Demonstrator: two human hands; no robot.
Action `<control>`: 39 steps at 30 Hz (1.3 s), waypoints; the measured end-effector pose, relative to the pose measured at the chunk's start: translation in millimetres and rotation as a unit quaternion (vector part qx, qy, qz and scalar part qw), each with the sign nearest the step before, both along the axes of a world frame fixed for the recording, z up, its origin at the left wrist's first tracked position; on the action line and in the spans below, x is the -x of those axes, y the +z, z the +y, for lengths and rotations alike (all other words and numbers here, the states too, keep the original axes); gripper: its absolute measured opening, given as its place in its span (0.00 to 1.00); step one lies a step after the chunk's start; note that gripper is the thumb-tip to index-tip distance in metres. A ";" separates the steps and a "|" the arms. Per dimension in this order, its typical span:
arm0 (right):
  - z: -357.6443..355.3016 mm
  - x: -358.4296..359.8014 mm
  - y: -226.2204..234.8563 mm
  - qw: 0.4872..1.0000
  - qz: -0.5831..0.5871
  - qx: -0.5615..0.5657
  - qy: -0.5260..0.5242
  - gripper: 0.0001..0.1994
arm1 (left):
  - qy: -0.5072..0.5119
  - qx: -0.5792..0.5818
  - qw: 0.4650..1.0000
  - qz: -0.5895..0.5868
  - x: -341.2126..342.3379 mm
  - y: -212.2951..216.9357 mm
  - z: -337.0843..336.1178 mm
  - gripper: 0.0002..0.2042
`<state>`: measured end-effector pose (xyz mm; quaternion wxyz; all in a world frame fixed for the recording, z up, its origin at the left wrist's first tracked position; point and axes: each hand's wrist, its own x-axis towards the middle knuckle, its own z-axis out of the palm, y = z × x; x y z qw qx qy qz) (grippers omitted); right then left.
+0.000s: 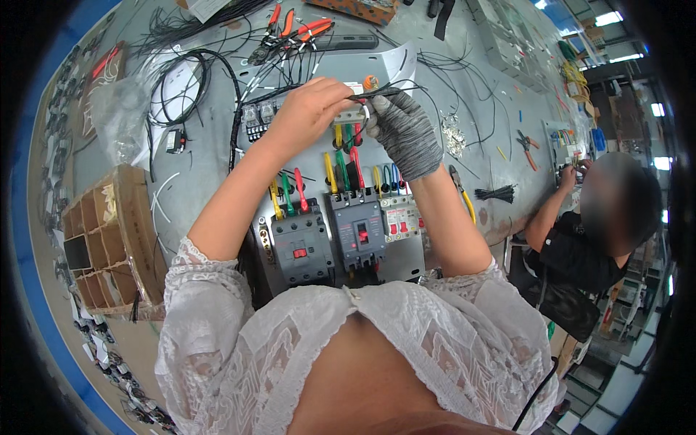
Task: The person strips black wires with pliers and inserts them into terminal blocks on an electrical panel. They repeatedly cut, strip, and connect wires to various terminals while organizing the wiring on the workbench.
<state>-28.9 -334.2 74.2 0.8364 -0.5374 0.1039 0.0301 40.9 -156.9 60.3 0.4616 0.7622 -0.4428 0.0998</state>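
Observation:
My bare left hand (308,110) pinches a bundle of black wires (377,94) above the upper part of a metal mounting plate (406,255). Across from it, my right hand (407,136), in a grey knit glove, is closed on the same bundle, where a black loop with a small white piece hangs by the fingertips. Below the hands, the plate carries a dark contactor-like block (301,243), a grey circuit breaker (359,232) and small white breakers with red switches (401,220). Yellow, green and red sleeved cables (350,167) rise from them. Small relays (259,116) sit left of my wrist.
Orange-handled pliers (290,32) and loose black wires lie at the far side. A divided cardboard box (109,243) and a clear plastic bag (116,119) stand left. Right are small metal parts (453,136), cutters (527,148), black cable ties (496,193) and a co-worker (580,225).

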 end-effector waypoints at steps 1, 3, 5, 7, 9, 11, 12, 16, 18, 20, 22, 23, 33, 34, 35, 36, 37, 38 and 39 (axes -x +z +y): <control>-1.5 -1.6 -3.7 0.999 -0.020 -0.050 0.006 0.07 | 0.001 0.005 1.000 0.002 0.0 0.3 -0.5 0.05; -3.2 -6.3 -16.1 0.992 -0.028 -0.122 0.032 0.08 | -0.002 0.007 1.000 0.005 0.9 -1.0 0.0 0.05; 2.1 -8.6 -18.2 0.983 -0.013 -0.183 0.031 0.09 | -0.013 0.003 1.000 0.007 -1.0 -2.6 3.1 0.05; -6.0 -15.0 -21.3 0.983 -0.006 -0.160 0.085 0.09 | -0.044 0.006 0.999 0.009 -2.4 -1.1 6.6 0.05; -4.9 -23.6 -13.5 0.987 -0.006 -0.128 0.095 0.10 | -0.072 -0.003 0.997 0.019 -3.7 -0.7 9.7 0.05; -17.4 -42.2 -10.1 0.982 -0.058 0.039 0.178 0.09 | -0.101 -0.018 0.994 0.036 -7.6 -0.4 10.5 0.05; -22.4 -48.9 -7.2 0.965 -0.084 0.123 0.217 0.09 | -0.106 -0.030 0.993 0.028 -9.0 0.4 10.3 0.05; -24.0 -57.0 5.0 0.949 -0.068 0.134 0.277 0.10 | -0.110 -0.054 0.992 0.018 -7.8 8.3 9.3 0.06; -28.2 -52.7 4.9 0.950 -0.022 0.149 0.274 0.08 | -0.111 -0.060 0.992 0.023 -6.6 8.8 8.3 0.06; -31.7 -49.3 0.8 0.950 0.021 0.112 0.289 0.06 | -0.101 -0.062 0.993 0.029 -6.5 8.8 6.9 0.07; -34.9 -43.5 -5.6 0.958 -0.010 0.124 0.260 0.06 | -0.097 -0.065 0.993 0.029 -6.7 8.9 5.4 0.08; -33.7 -37.5 -6.4 0.962 -0.035 0.119 0.244 0.07 | -0.099 -0.066 0.993 0.025 -7.3 9.5 4.8 0.09; -20.8 -19.6 -8.6 0.965 -0.029 -0.152 0.213 0.12 | -0.072 -0.060 0.996 0.014 -7.8 8.3 3.3 0.08; -19.1 -18.6 -6.3 0.965 -0.019 -0.168 0.198 0.12 | -0.072 -0.053 0.996 0.012 -7.7 8.3 3.0 0.08; -18.6 -17.5 -5.6 0.966 -0.009 -0.183 0.183 0.12 | -0.074 -0.047 0.996 0.010 -7.3 8.0 1.9 0.08; -20.3 -18.0 -7.4 0.969 -0.007 -0.154 0.192 0.12 | -0.075 -0.041 0.996 0.008 -7.0 7.5 1.3 0.08; -23.4 -19.5 -10.3 0.972 -0.005 -0.124 0.202 0.12 | -0.078 -0.049 0.996 0.002 -7.6 6.6 1.0 0.07; -23.7 -20.6 -10.6 0.973 -0.003 -0.095 0.211 0.12 | -0.081 -0.059 0.995 -0.004 -9.0 5.4 1.2 0.07; -21.8 -21.2 -10.6 0.982 0.012 -0.022 0.186 0.12 | -0.083 -0.068 0.994 -0.011 -9.7 4.6 1.4 0.07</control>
